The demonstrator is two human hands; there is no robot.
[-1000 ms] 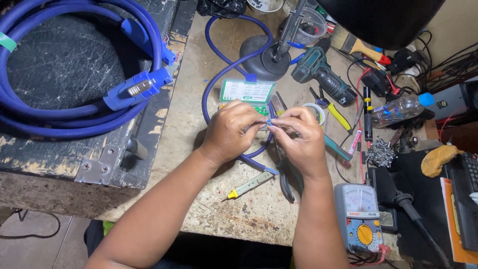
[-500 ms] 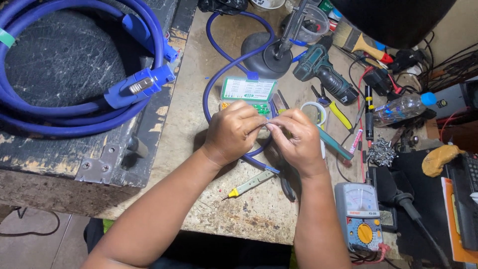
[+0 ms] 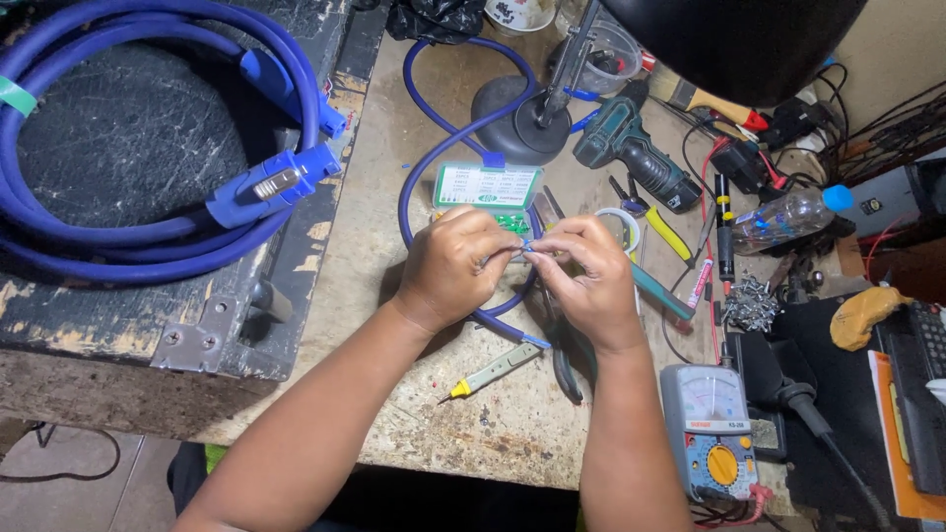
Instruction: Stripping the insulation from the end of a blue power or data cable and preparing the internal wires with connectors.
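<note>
My left hand (image 3: 455, 266) and my right hand (image 3: 583, 276) meet over the middle of the workbench, fingertips pinched together on the end of a thin blue cable (image 3: 424, 163) where small wire ends show. The cable loops away past the hands toward the lamp base. Just behind my fingers lies a small green-and-white parts box (image 3: 487, 187). A yellow-tipped tester screwdriver (image 3: 490, 371) and dark pliers (image 3: 566, 366) lie on the bench below my hands.
A thick coiled blue cable with blue connectors (image 3: 266, 187) rests on a black case at the left. A teal cordless drill (image 3: 636, 158), tape roll (image 3: 619, 225), plastic bottle (image 3: 783, 217), analog multimeter (image 3: 711, 433) and lamp base (image 3: 520, 123) crowd the right side.
Both hands stay pinched on the cable end with only small finger movements. The camera view has shifted slightly.
</note>
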